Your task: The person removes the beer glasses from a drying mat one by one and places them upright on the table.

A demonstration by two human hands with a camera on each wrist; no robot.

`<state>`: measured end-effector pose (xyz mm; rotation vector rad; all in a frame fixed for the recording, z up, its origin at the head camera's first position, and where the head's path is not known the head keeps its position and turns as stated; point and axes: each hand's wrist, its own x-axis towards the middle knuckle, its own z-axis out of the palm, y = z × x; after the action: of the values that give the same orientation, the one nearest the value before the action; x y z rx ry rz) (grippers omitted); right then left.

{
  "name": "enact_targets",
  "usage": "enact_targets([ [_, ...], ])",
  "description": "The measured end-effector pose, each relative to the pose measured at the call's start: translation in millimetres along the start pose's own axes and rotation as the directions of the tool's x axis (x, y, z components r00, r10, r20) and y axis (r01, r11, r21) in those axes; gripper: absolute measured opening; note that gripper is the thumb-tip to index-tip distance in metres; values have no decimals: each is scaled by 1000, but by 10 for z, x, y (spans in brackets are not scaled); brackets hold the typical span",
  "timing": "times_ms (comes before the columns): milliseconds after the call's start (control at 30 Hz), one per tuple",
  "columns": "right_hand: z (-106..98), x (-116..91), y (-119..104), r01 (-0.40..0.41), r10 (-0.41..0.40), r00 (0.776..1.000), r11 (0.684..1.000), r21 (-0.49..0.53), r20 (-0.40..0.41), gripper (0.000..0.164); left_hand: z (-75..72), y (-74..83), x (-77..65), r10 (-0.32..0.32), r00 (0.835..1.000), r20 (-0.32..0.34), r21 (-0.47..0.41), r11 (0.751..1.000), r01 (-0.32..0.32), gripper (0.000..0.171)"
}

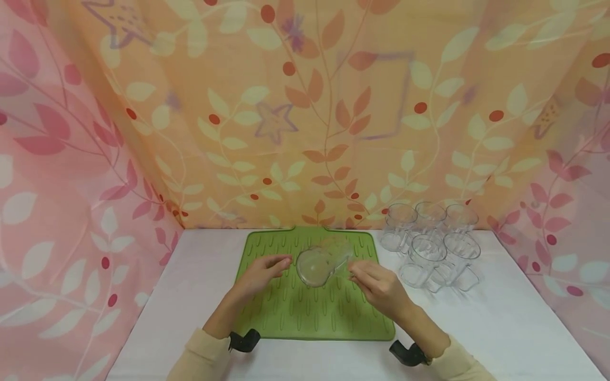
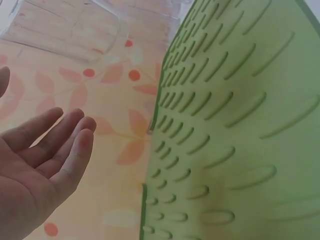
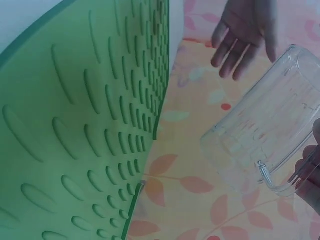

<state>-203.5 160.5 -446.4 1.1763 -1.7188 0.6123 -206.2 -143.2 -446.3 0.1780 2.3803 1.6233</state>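
A clear glass mug (image 1: 314,269) hangs tilted above the green drying mat (image 1: 305,317), one round end turned towards me. Its handle is pinched in my right hand (image 1: 381,288), whose fingertips (image 3: 310,172) also show at the edge of the right wrist view. To the left of the mug, my left hand (image 1: 262,272) hovers over the mat with a gap between it and the glass. Its fingers are loosely extended and hold nothing, as the left wrist view shows of the same hand (image 2: 45,170). Part of the mug (image 2: 65,30) appears there too.
Several clear glass mugs (image 1: 429,248) stand grouped at the back right of the white table (image 1: 514,328), beside the mat. Patterned cloth (image 1: 324,106) closes off the back and both sides.
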Motion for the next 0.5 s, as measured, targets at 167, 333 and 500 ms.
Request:
enact_targets([
  [167, 15, -26, -5, 59, -58, 998, 997, -43, 11, 29, 23, 46, 71, 7, 999, 46, -67, 998, -4, 58],
  [333, 39, -53, -4, 113, -113, 994, 991, -71, 11, 26, 56, 81, 142, 12, 992, 123, -171, 985, 9, 60],
  [500, 54, -75, 0, 141, -141, 990, 987, -75, 4, 25, 103, 125, 197, 6, 976, 217, -262, 964, 52, 63],
])
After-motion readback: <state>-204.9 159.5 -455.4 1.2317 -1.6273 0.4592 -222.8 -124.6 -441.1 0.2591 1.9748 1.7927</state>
